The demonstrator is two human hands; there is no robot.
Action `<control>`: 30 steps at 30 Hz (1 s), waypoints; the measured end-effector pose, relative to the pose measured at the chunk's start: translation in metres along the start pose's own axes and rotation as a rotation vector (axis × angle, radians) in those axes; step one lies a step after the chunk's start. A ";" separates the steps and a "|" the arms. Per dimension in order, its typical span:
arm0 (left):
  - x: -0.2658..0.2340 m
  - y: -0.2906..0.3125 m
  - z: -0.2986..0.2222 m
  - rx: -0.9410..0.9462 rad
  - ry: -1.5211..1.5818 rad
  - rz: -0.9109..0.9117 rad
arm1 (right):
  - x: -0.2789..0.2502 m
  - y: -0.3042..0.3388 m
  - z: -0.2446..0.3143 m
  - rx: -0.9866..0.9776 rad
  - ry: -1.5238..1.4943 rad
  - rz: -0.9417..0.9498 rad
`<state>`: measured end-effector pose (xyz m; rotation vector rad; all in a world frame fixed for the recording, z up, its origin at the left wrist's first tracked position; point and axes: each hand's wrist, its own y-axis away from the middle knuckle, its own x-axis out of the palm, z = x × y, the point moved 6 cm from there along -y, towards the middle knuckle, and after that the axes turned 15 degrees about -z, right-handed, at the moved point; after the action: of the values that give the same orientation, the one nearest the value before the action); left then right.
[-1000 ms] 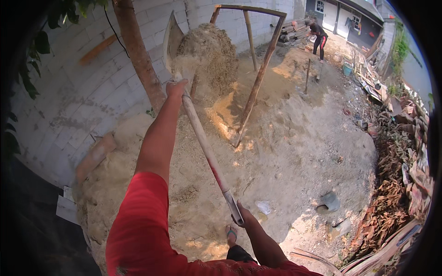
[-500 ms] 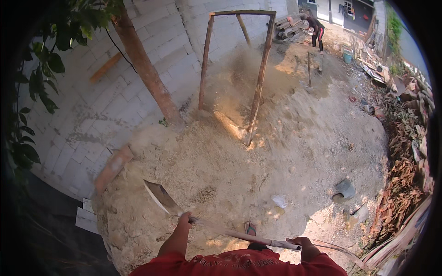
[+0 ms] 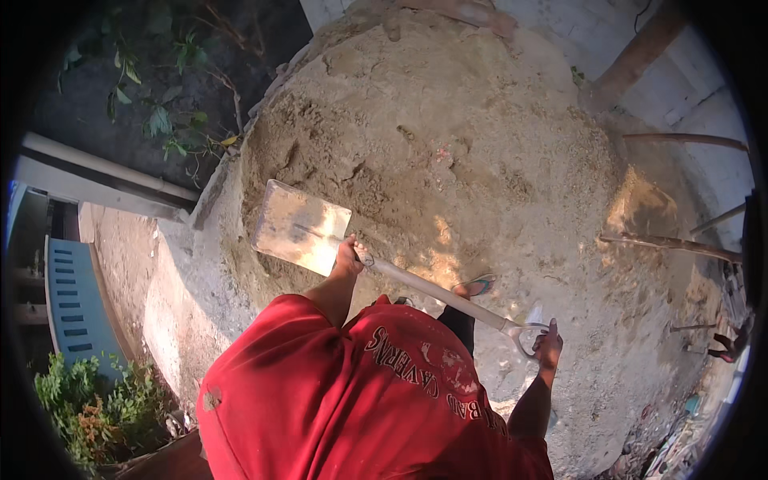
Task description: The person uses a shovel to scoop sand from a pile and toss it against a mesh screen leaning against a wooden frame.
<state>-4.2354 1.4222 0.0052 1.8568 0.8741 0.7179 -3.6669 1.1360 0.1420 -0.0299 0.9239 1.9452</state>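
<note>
A shovel (image 3: pixel 432 290) with a pale shaft lies across the front of my body, its blade to the left and its D-shaped handle to the right. My left hand (image 3: pixel 348 257) is closed round the shaft just behind the blade. At the other end my right hand (image 3: pixel 548 346) grips the D-shaped handle. The flat metal blade (image 3: pixel 300 226) shows its broad face, with sunlit patches and no heaped load on it. Beneath it is the dug, crumbly side of a sand mound (image 3: pixel 480 160). A sandalled foot (image 3: pixel 475 286) stands on the sand below the shaft.
At right, a leaning wooden frame (image 3: pixel 676 242) stands in the sand, near a tree trunk (image 3: pixel 640 56) and block wall. Another person (image 3: pixel 726 344) is at the far right edge. Leafy branches, a low ledge (image 3: pixel 112 172) and a blue slatted panel (image 3: pixel 76 304) lie left.
My view and body have swung left, so the wooden frame now sits at the right edge. The shovel has come round to the sand mound's left side, both hands still on it.
</note>
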 end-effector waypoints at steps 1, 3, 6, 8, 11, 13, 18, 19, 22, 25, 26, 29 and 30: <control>-0.034 -0.008 -0.029 0.016 0.040 -0.032 | 0.031 0.003 -0.018 0.202 -0.103 0.147; -0.111 -0.020 -0.067 0.060 0.230 -0.079 | 0.057 0.040 -0.044 0.383 -0.066 0.246; -0.248 -0.013 -0.095 0.051 0.350 -0.173 | 0.101 0.103 -0.050 0.226 0.119 0.247; -0.315 -0.011 -0.112 0.060 0.426 -0.193 | 0.134 0.132 -0.049 0.105 0.142 0.303; -0.389 -0.008 -0.117 0.087 0.498 -0.196 | 0.167 0.168 -0.035 -0.006 0.221 0.364; -0.412 -0.006 -0.117 0.071 0.537 -0.211 | 0.183 0.174 -0.031 -0.076 0.277 0.420; -0.447 -0.004 -0.119 0.101 0.428 -0.242 | 0.159 0.185 -0.088 -0.019 0.255 0.370; -0.444 -0.009 -0.119 0.103 0.401 -0.252 | 0.146 0.177 -0.112 -0.014 0.229 0.346; -0.479 -0.009 -0.143 0.123 0.293 -0.317 | 0.117 0.190 -0.218 0.134 0.136 0.287; -0.468 -0.010 -0.170 0.240 0.110 -0.223 | 0.078 0.226 -0.322 0.270 0.002 0.199; -0.449 -0.018 -0.172 0.259 0.012 -0.144 | 0.064 0.236 -0.363 0.323 -0.108 0.156; -0.348 -0.057 -0.123 0.240 -0.352 -0.026 | 0.016 0.257 -0.511 0.641 -0.078 -0.077; -0.333 -0.089 -0.097 0.226 -0.414 0.007 | 0.007 0.272 -0.535 0.638 -0.148 -0.181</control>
<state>-4.5260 1.2282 -0.0743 2.1078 0.6977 0.2263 -4.0595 0.7416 -0.0831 0.3812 1.3487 1.3983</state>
